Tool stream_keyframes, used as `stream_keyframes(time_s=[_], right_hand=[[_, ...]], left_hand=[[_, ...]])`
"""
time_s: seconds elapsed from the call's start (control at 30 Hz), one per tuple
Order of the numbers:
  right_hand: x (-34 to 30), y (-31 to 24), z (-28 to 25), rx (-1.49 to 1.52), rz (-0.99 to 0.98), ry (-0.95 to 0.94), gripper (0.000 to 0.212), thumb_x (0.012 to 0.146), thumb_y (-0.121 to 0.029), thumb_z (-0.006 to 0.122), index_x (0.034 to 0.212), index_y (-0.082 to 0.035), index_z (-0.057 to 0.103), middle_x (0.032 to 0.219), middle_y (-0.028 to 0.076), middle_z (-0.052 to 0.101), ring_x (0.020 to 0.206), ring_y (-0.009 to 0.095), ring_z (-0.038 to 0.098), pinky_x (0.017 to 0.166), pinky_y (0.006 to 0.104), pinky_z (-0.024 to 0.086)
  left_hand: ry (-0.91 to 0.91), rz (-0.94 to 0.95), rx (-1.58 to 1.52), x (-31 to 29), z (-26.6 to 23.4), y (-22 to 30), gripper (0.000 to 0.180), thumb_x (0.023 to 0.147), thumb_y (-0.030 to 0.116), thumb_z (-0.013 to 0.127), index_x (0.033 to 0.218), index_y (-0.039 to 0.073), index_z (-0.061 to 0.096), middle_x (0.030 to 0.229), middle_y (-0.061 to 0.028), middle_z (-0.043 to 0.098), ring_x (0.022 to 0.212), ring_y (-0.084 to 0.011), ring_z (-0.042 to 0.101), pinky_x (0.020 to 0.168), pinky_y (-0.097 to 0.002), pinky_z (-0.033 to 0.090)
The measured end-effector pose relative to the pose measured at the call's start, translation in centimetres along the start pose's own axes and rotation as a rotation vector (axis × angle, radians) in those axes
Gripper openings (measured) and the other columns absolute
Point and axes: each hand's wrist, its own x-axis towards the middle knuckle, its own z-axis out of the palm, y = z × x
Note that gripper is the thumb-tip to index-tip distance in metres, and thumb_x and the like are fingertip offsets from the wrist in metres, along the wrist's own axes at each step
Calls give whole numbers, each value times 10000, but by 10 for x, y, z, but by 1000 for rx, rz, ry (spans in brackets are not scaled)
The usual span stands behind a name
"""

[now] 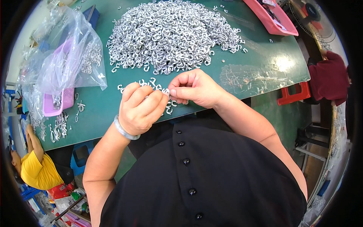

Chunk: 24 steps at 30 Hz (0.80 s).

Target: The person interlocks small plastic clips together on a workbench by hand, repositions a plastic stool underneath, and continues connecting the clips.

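A big heap of small silver C-shaped metal links (162,34) lies on the green table (249,90). Closer to me, several loose links (169,111) are scattered around and under my hands. My left hand (141,106), with a pale bangle on its wrist, is closed with its fingers curled over; what it holds is hidden. My right hand (198,89) meets it fingertip to fingertip, thumb and forefinger pinched on a small silver link (166,91), mostly covered by the fingers.
At left, a clear plastic bag (72,56) drapes over a pink-purple basket (62,100), beside linked metal pieces (58,126). A pink tray (272,17) sits at the far right. Red stool (294,93) and a person in maroon (329,77) are right; a person in yellow (39,170) is left.
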Motion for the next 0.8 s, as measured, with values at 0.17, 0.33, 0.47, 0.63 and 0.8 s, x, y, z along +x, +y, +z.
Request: stream_keyframes(time_s=[0.17,0.33,0.47,0.63,0.8], right_hand=[[-1,-3,0,11,3,-8,141,882,-157,650,879,-20,684,735,4,651,621,49,569,570,197,462],[-1,-4,0,11,14,-7,132,884,-147,647,881,-20,683,733,7,653,621,51,571,567,196,461],[-1,-4,0,16,20,-4,129,884,-142,647,885,-17,680,733,10,653,620,50,572,561,194,461],[0,-4,0,18,25,0,128,881,-141,650,882,-17,681,732,11,654,617,49,573,556,193,462],[-1,-6,1,-3,51,9,107,890,-103,636,886,-3,673,751,30,658,642,74,590,584,215,478]], left_hand=[[14,-45,-32,-1,1,1,278,573,99,687,848,61,698,828,-28,591,771,-196,559,709,-358,416],[24,-87,-50,-1,2,2,249,580,82,750,822,72,693,810,-29,584,770,-204,559,709,-362,418],[30,-99,-58,-1,3,1,243,582,85,760,814,73,690,806,-31,584,769,-208,558,711,-363,419],[42,-145,-82,-2,5,2,218,607,77,787,797,72,680,794,-34,586,769,-213,559,717,-368,418],[53,-163,-79,-5,6,2,217,614,85,779,810,86,685,826,-25,598,787,-207,564,737,-370,419]])
